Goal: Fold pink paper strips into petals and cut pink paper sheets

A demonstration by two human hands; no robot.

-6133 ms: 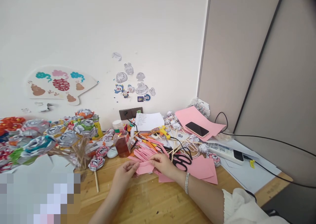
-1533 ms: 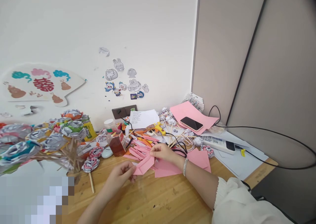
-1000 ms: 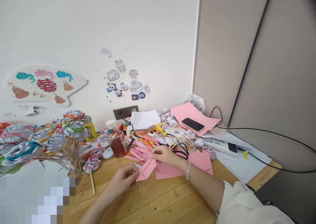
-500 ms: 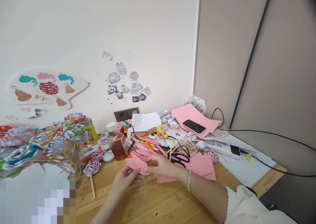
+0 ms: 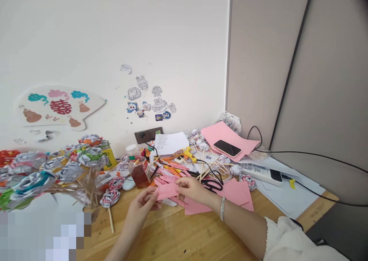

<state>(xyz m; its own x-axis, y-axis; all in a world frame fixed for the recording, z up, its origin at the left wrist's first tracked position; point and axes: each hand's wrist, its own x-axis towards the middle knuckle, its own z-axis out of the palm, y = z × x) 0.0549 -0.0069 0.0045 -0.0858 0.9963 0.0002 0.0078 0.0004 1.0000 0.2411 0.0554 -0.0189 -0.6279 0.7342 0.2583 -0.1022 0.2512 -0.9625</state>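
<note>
A small piece of pink paper (image 5: 168, 191) is stretched between my two hands, above the front of the paper pile. Its left end is pinched between the thumb and fingers of my left hand (image 5: 146, 200). My right hand (image 5: 189, 189), with a bracelet (image 5: 222, 209) on the wrist, grips the right end. Just behind lie folded pink paper strips (image 5: 165, 175). Larger pink sheets (image 5: 237, 194) rest partly under my right forearm, and black scissors (image 5: 213, 185) lie beyond it.
Paper flowers on sticks (image 5: 69, 171) crowd the left side. A bottle of reddish liquid (image 5: 139, 173) stands behind my left hand. Further back are a yellow glue gun (image 5: 189, 154), a phone (image 5: 227, 148) on pink paper, and a power strip (image 5: 263, 173) with cables.
The pink paper looks flatter and is now held out between both hands, where before it was angled and bunched. The camera view has shifted slightly.
</note>
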